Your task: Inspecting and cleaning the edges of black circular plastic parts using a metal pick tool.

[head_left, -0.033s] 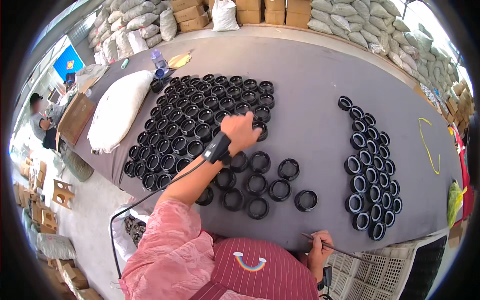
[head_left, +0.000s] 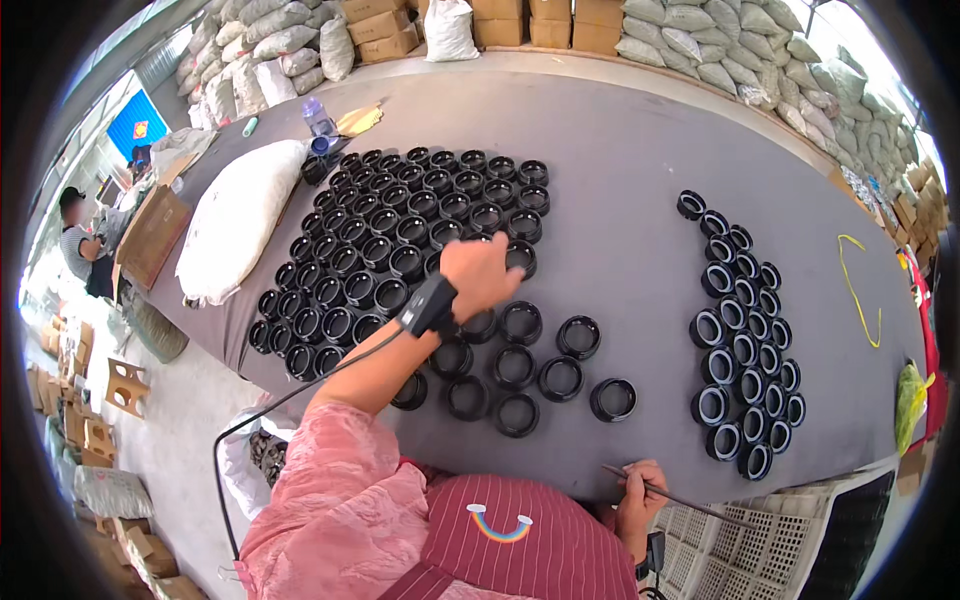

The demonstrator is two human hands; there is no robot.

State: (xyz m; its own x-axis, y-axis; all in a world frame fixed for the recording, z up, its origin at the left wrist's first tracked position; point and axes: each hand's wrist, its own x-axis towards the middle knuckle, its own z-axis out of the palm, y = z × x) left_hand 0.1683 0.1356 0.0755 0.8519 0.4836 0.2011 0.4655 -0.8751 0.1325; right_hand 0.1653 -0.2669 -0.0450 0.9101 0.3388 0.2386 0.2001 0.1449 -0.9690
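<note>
Watching remotely, I see black rings (head_left: 405, 277) left of centre; mid-frame, the left hand (head_left: 480, 274) curls over them, grip unclear, apparently positioning one: the next move wants careful clearance. Lower centre-right, the right hand (head_left: 641, 496) holds a rod (head_left: 700, 507).

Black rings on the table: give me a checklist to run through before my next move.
1. Left hand at the left rings: ok.
2. Left hand's hold on a ring: cannot tell; the hand hides any contact.
3. Right hand gripping the stick: ok.
4. Stick apart from the right rings: ok.
5. Cable clear of the left rings: not ok; in this view it crosses over some.
6. Left and right rings in separate groups: ok.
</note>
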